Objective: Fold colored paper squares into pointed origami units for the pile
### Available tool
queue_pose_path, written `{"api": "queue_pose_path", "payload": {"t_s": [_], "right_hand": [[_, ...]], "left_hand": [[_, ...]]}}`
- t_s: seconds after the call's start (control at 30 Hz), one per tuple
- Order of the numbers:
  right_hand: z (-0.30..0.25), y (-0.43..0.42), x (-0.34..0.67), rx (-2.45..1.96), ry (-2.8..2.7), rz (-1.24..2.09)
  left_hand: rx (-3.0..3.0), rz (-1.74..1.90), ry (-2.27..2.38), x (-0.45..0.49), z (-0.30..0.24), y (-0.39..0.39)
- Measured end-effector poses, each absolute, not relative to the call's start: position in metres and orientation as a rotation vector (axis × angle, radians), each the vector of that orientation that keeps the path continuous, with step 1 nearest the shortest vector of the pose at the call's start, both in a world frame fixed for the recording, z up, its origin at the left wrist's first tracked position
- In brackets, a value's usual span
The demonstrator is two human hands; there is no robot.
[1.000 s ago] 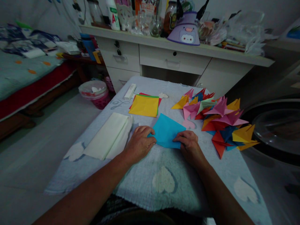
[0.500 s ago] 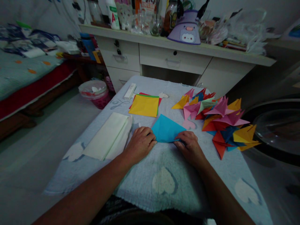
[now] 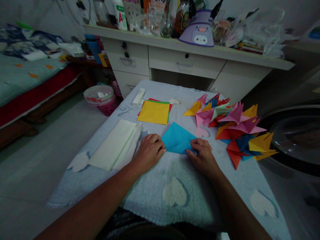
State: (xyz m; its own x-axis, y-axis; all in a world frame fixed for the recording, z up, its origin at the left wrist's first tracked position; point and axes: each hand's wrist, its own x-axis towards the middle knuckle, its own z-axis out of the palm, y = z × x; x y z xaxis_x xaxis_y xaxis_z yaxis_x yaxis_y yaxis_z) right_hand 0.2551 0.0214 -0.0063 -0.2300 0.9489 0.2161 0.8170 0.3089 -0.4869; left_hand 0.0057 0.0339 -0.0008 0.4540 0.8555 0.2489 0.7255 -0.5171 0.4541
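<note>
A sheet of blue origami paper (image 3: 177, 138), folded to a triangle, lies on the cloth-covered table with its peak pointing away from me. My left hand (image 3: 151, 149) pinches its left corner, fingers curled over the edge. At the right corner, my right hand (image 3: 201, 153) grips the paper between thumb and bent fingers. Beyond it rests a stack of square paper (image 3: 153, 112), yellow on top with green and red edges showing. To the right is a pile of folded paper cranes (image 3: 235, 121) in pink, yellow, red and blue.
Left of my hands lies a folded pale cloth or paper (image 3: 116, 143). A small white box (image 3: 138, 97) sits near the table's far left edge. Behind stands a white desk (image 3: 165, 61) crowded with bottles and bags. A pink bin (image 3: 106, 106) is on the floor.
My right hand has shifted slightly on the right corner of the blue paper, and the paper's near edge has moved a little. My left hand stays almost where it was.
</note>
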Motion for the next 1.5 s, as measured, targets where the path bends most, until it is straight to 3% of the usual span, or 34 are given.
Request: {"api": "queue_pose_path", "payload": {"t_s": [1.5], "right_hand": [[-0.011, 0.024, 0.241, -1.888, -2.000, 0.194]], "left_hand": [[2.397, 0.545, 1.597, 0.014, -0.001, 0.033]]}}
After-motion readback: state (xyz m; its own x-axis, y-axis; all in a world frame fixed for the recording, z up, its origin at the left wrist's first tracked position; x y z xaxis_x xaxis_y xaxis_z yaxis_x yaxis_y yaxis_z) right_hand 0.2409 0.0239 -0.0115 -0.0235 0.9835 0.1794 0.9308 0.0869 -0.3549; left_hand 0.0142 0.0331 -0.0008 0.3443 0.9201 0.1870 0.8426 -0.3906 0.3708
